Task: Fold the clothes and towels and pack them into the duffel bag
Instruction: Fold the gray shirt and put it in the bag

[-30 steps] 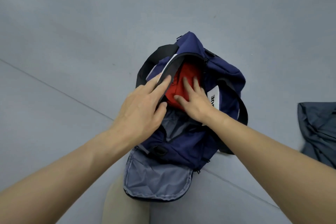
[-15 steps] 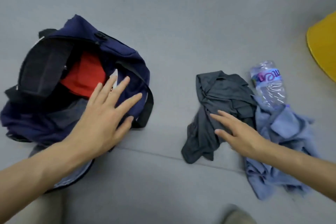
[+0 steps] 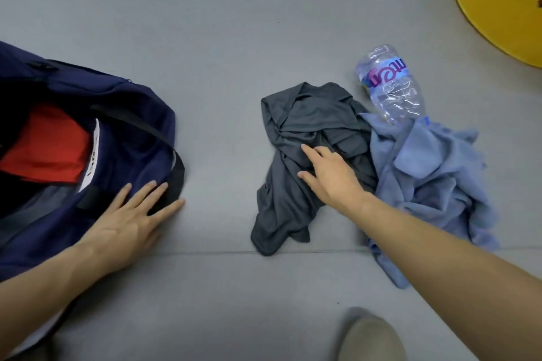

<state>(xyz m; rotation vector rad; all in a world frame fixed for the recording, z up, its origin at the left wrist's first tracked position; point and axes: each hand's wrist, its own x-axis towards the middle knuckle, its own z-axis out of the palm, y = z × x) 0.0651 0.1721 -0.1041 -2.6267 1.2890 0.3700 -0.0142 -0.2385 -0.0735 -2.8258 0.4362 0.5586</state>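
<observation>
Grey floor fills the frame. Navy duffel bag sits at left, open, with a red garment inside. Left grip lies flat on the bag's near side, fingers straight and spread, grasping nothing. Right grip, arm extended from lower right, rests released on the crumpled dark grey garment at centre. Light blue cloth touches that garment's right side, with a plastic bottle on its upper edge.

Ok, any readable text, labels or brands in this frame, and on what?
Label on the water bottle: large purple letters, upside down and wrapping round the curve; no whole word readable.
White tag on the duffel bag: dark print, blurred; unreadable.
No other text visible.
</observation>
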